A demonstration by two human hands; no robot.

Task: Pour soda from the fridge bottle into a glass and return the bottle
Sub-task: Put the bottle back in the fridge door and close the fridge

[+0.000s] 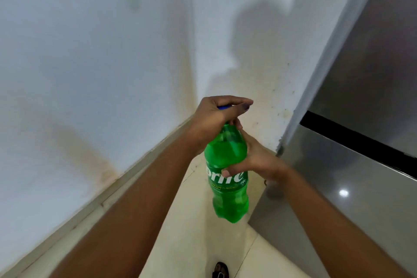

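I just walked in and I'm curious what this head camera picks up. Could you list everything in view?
Green plastic soda bottle: one, green with white lettering, held upright in mid-air at centre.
Blue bottle cap: one, blue, atop the bottle, mostly hidden under the left hand.
Silver metal fridge: one, grey, closed, at right.
White painted walls: two, white with brownish stains, meeting in a corner behind the bottle.
Cream tiled floor: one, cream, below.
Dark sandal: one, dark, bottom edge.
Left hand: one, closed over the cap.
Right hand: one, wrapped around the bottle's middle.
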